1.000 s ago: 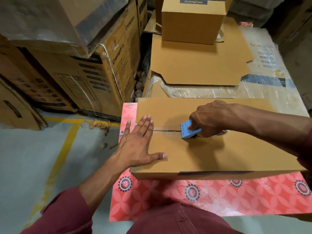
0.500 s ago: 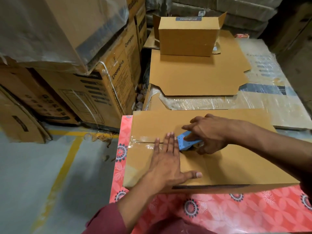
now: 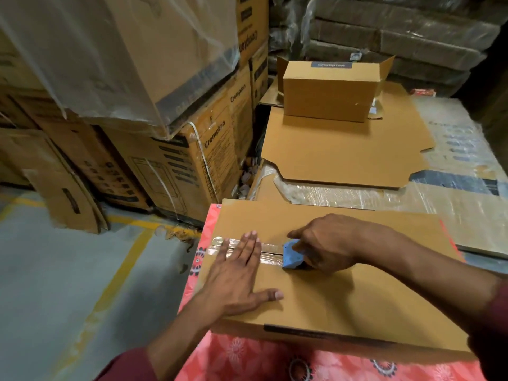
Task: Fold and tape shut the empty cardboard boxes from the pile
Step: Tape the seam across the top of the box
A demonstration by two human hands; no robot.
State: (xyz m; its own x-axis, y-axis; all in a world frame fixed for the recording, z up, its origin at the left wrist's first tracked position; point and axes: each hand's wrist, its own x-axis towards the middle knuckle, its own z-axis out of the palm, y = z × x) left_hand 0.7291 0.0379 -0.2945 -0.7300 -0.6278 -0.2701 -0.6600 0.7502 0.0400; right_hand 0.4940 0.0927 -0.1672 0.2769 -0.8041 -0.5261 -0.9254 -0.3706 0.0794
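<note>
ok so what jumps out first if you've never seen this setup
The cardboard box on the pink patterned cloth, with the left hand flat on clear tape along its seam. The right hand grips a blue tape dispenser mid-seam.

Left hand (image 3: 238, 273): I have it flat, palm down, fingers straight and close together, thumb spread out toward my body.
Left forearm: bare, reaching up from the lower left, maroon sleeve pushed back.
Right hand (image 3: 324, 243): fingers curled, gripping, knuckles up.
Right forearm: bare, coming in from the right, crossing toward the centre.
</note>
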